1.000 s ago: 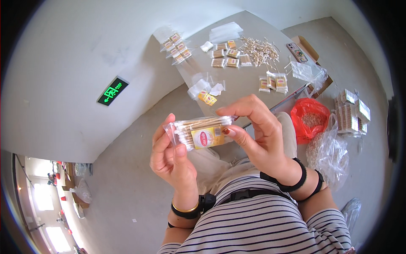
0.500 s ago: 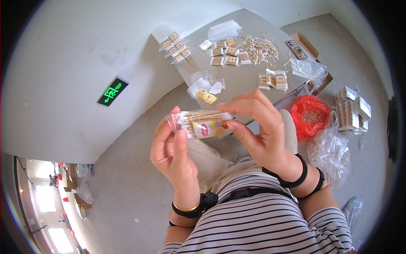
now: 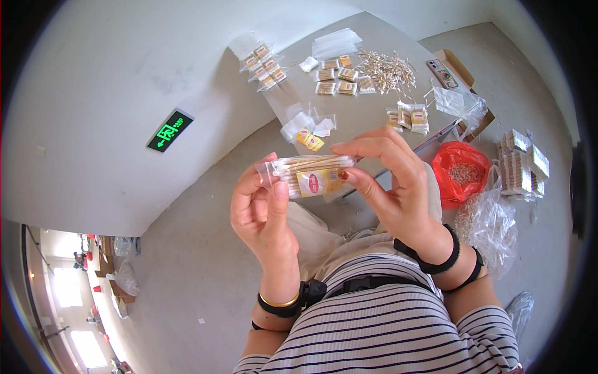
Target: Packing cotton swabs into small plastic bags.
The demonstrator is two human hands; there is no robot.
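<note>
Between my hands, above my lap, is a clear bag of cotton swabs (image 3: 314,177) with a yellow and white label card inside. My left hand (image 3: 265,209) pinches the bag's left end between thumb and fingers. At the right end, my right hand (image 3: 389,181) grips it with thumb below and forefinger along the top. The swabs lie roughly level, their white tips at both ends. Just beyond the bag, yellow label cards (image 3: 309,140) lie at the near edge of the table (image 3: 367,112).
Farther back on the table are packed swab bags (image 3: 336,78), a heap of loose swabs (image 3: 387,70), clear empty bags (image 3: 336,42) and a phone (image 3: 441,73). To the right on the floor stand a red bag of swabs (image 3: 460,171) and stacked packs (image 3: 518,165).
Both hands and the swab bag have shifted slightly right and up in the picture. My grip on the bag looks the same.
</note>
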